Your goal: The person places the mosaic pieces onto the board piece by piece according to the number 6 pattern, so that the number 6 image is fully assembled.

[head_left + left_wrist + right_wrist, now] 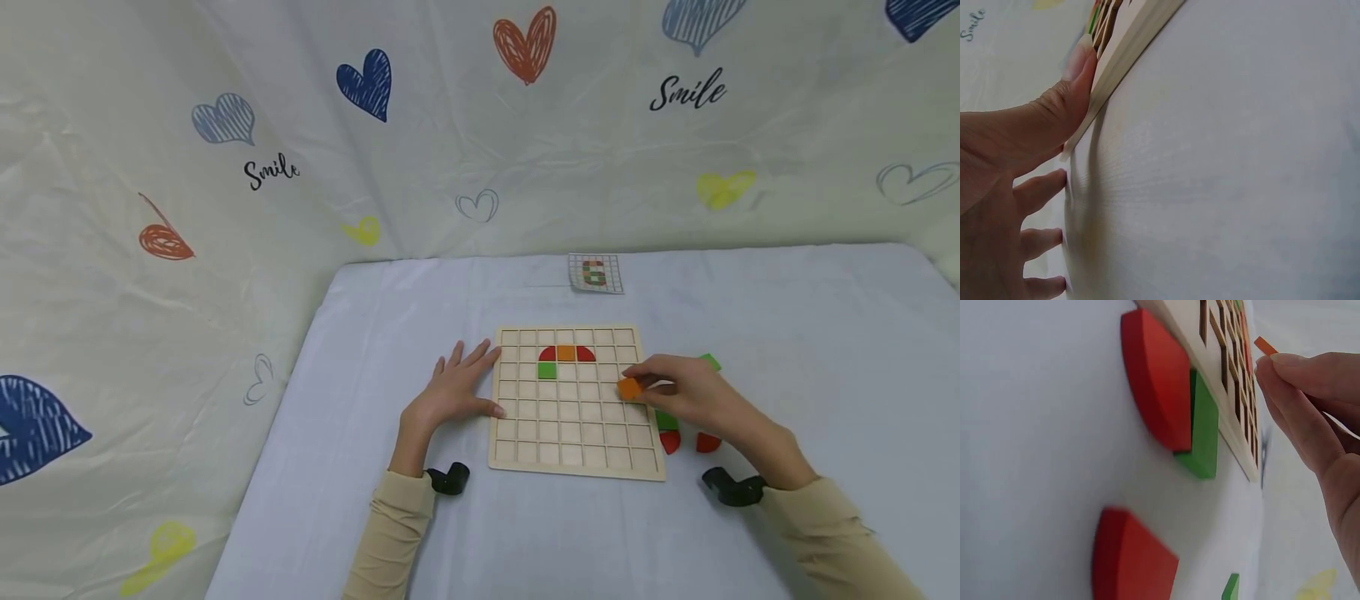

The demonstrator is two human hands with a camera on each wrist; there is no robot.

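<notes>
A wooden grid board (570, 458) lies on the white table. In its upper rows sit an orange square block (566, 353) between two red quarter-round blocks (547, 354), with a green square block (547, 370) below the left one. My right hand (693, 396) pinches another orange block (628, 388) between thumb and fingertips, above the board's right edge; the right wrist view shows this orange block (1265, 345) edge-on. With fingers spread, my left hand (452, 393) rests at the board's left edge, its thumb (1079, 69) touching the rim.
Right of the board lie loose red quarter-round blocks (1157, 381) and green blocks (1205, 431), partly under my right hand. A pattern card (596, 273) showing a coloured figure on a grid lies at the table's far edge. Behind hangs a cloth (427, 150) printed with hearts.
</notes>
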